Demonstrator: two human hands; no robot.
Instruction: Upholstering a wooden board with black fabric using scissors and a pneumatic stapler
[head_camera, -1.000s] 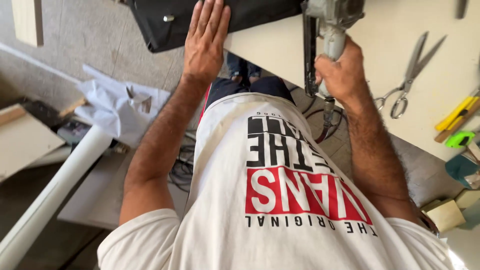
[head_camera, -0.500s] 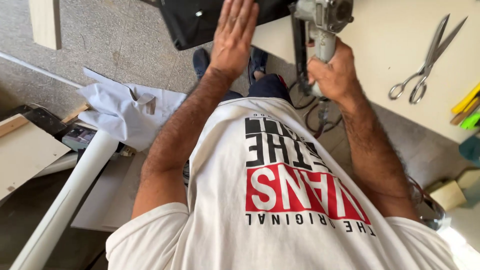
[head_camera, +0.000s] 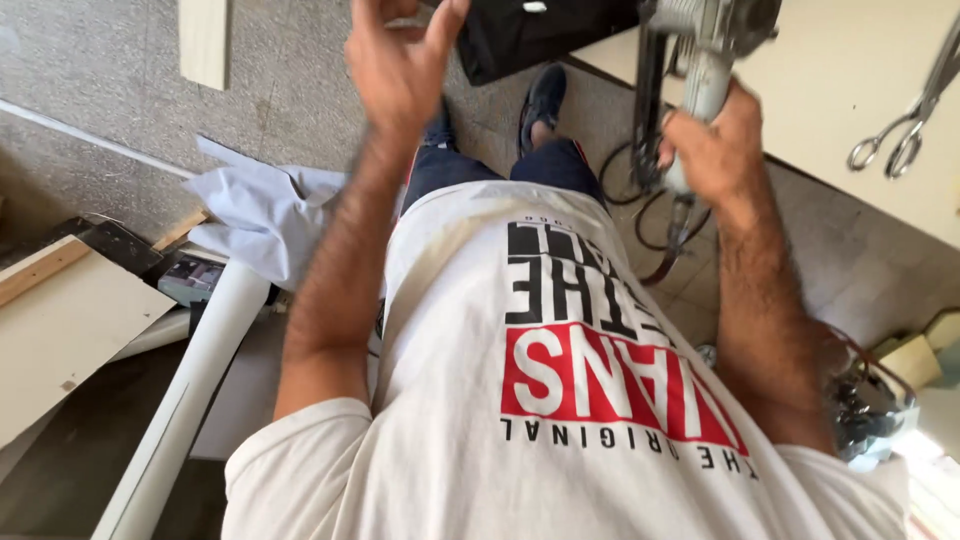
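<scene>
The left hand (head_camera: 400, 65) is motion-blurred, its fingertips cut off by the top edge. That edge also crops the grey metal power tool (head_camera: 712, 40) and the steel scissors (head_camera: 915, 115). The black fabric piece (head_camera: 540, 35) is only partly visible.

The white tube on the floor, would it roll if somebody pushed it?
Probably yes: the white tube looks round and smooth, so a sideways push could roll it. It lies straight, so it seems stiff rather than floppy. The board and crumpled paper beside it might stop it soon.
</scene>
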